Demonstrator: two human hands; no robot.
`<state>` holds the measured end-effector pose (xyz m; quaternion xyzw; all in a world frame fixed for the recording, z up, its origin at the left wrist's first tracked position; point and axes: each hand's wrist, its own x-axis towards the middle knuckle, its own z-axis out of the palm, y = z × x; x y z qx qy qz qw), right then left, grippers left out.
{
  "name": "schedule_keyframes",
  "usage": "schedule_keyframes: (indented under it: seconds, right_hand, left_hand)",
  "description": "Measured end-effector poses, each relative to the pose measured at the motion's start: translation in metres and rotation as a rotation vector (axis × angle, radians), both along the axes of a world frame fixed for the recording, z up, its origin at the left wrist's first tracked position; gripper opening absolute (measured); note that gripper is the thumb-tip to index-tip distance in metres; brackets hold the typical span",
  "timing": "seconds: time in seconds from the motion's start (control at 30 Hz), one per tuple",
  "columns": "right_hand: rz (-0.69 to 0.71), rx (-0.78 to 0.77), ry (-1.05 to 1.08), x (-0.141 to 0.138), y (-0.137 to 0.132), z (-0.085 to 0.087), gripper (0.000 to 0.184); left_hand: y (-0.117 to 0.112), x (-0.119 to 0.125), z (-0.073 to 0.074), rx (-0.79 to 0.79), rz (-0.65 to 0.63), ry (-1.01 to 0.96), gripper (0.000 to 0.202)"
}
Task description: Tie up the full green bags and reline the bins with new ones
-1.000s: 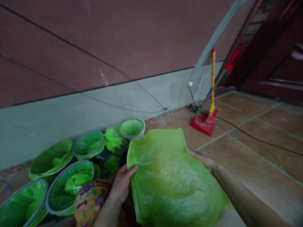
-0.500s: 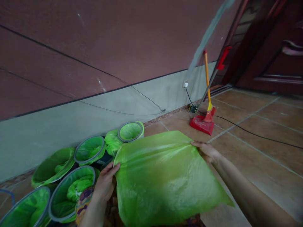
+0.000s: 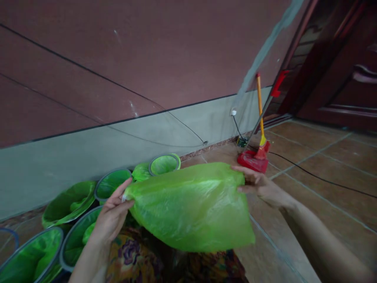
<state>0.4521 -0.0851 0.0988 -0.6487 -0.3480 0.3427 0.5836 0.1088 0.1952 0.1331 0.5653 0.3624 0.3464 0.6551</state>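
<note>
A thin green plastic bag is stretched between my two hands, its body hanging over my patterned clothing. At its left end, my left hand pinches a gathered corner between thumb and fingers. My right hand grips the opposite upper edge, with the thumb and fingers on either side of the film. Just beyond my left hand stand several bins lined with green bags, among them a round one with a grey rim by the wall and a wider one at the left.
A red dustpan and a broom with a yellow handle lean near the wall at right. A black cable runs across the tiled floor from a small box below a socket. A dark red door is at the far right.
My left hand has moved left and slightly up, pulling the bag's end with it. The bag's lower edge has risen, uncovering more of my clothing. My right hand has shifted its grip on the edge.
</note>
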Motion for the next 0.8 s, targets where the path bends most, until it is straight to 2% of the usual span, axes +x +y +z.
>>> schedule_keyframes:
  seconds: [0.07,0.13,0.23,0.3,0.4,0.47,0.53,0.67,0.73,0.8]
  right_hand:
    - [0.019,-0.087,-0.127,-0.001,0.002,-0.002,0.067]
    - [-0.035,-0.165,-0.333,-0.001,0.004,-0.005,0.058]
    - [-0.078,-0.248,-0.639,0.001,0.006,-0.008,0.040]
    - [-0.059,-0.297,-0.755,0.003,0.005,-0.007,0.030]
    - [-0.104,-0.273,-0.797,0.003,0.001,-0.002,0.021]
    - [-0.161,-0.161,-0.733,0.000,-0.003,0.003,0.018]
    - [-0.191,-0.023,-0.595,-0.004,-0.006,0.007,0.020]
    - [-0.264,0.186,-0.300,-0.019,-0.006,0.009,0.025]
    - [-0.348,0.182,-0.291,-0.028,-0.002,0.012,0.026]
    - [-0.421,0.149,-0.357,-0.035,0.002,0.018,0.026]
  left_hand:
    - [0.009,-0.006,0.001,0.087,-0.074,0.123,0.072]
    - [0.019,-0.011,-0.001,0.253,-0.111,0.271,0.065]
    - [0.032,-0.016,-0.008,0.620,-0.053,0.472,0.046]
    - [0.038,-0.019,-0.013,0.819,-0.010,0.596,0.031]
    - [0.041,-0.026,-0.018,0.973,0.045,0.650,0.021]
    - [0.038,-0.032,-0.017,0.979,0.074,0.563,0.018]
    - [0.032,-0.038,-0.014,0.886,0.073,0.414,0.018]
    - [0.014,-0.044,-0.009,0.479,0.030,0.032,0.021]
    - [0.006,-0.043,-0.007,0.341,0.113,-0.070,0.027]
    - [0.001,-0.043,-0.005,0.395,0.262,0.012,0.029]
